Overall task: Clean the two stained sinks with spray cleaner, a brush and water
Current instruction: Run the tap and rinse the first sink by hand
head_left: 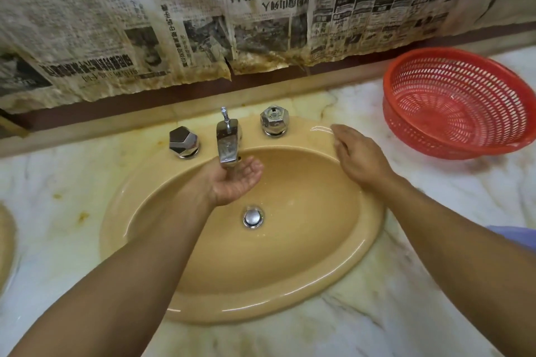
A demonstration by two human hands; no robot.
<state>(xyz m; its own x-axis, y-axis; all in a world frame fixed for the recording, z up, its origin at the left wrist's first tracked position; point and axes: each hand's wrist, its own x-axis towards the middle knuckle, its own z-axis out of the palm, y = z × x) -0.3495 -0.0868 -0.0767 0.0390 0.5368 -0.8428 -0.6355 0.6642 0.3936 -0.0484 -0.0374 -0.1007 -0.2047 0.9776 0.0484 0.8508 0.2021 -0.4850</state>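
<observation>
A tan oval sink (pixel 290 269) is set in a marble counter, with a chrome drain plug (pixel 253 217) in its bottom. My left hand (pixel 235 182) is cupped palm-up under the chrome faucet spout (pixel 227 145), where water runs into the palm. My right hand (pixel 356 153) lies flat, palm down, on the sink's right rim, with its fingers stretched toward a streak of water. Two faceted chrome knobs flank the faucet, the left knob (pixel 184 142) and the right knob (pixel 274 120). No spray bottle or brush is in view.
A red plastic colander basket (pixel 452 101) stands on the marble counter (pixel 58 182) at the right. Stained newspaper (pixel 203 23) covers the wall behind. The rim of a second sink (pixel 5 238) shows at the left edge.
</observation>
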